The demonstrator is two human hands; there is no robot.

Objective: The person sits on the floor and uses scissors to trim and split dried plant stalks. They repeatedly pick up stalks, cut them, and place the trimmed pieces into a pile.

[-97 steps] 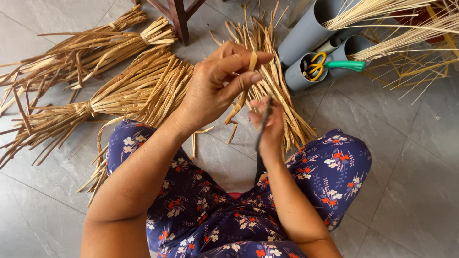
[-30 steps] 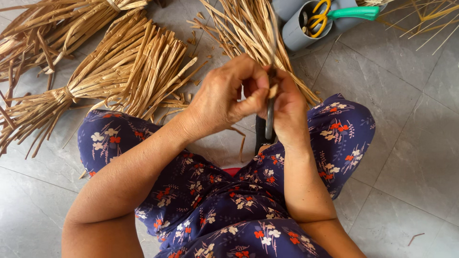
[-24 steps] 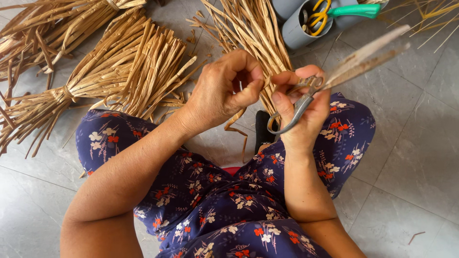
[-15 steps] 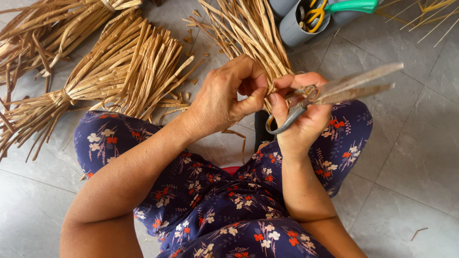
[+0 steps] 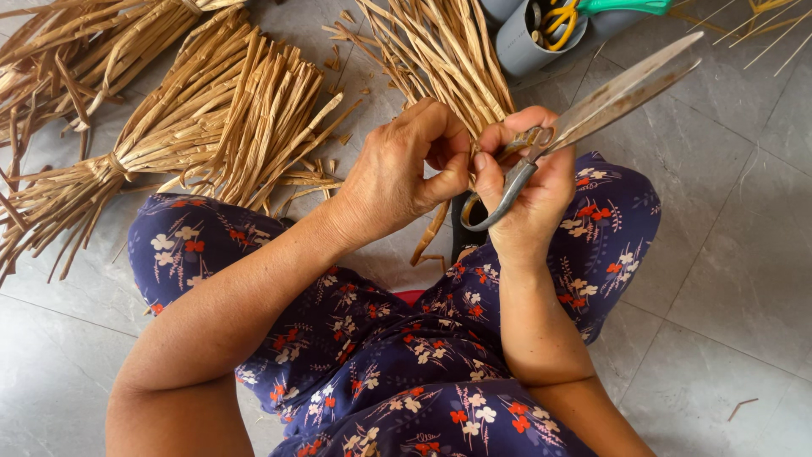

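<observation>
**Steel shears held over a lap, blades pointing up and away to the right**

Steel, dull and worn, makes up the large shears [image 5: 584, 114] gripped in the right hand [image 5: 529, 190]. Their long axis runs on a slant: the looped handles sit low by the palm, and the blades rise toward the upper right of the view, away from the person's body. The two blades lie almost together, with only a thin gap showing near the tips. The right hand's fingers are curled around the handles, closed on them.

The left hand [image 5: 406, 173] sits just beside the right, knuckles up, with thumb and forefinger pressed together close to the right thumb. Whether they pinch a straw strip there I cannot tell, since the fingers hide the spot. A bent straw piece [image 5: 431, 235] hangs just below the left hand.

Both hands hover above the person's lap, which is covered by navy cloth with red and white flowers [image 5: 406, 355]. Beyond the hands, a bundle of dry straw strips [image 5: 440, 51] lies on the grey tiled floor [image 5: 736, 254], its strips running away from the person. A tied, fanned straw bundle [image 5: 211, 118] lies to the left. Grey pipe sections [image 5: 529, 38] sit at the top, holding yellow-handled scissors [image 5: 562, 15].
</observation>
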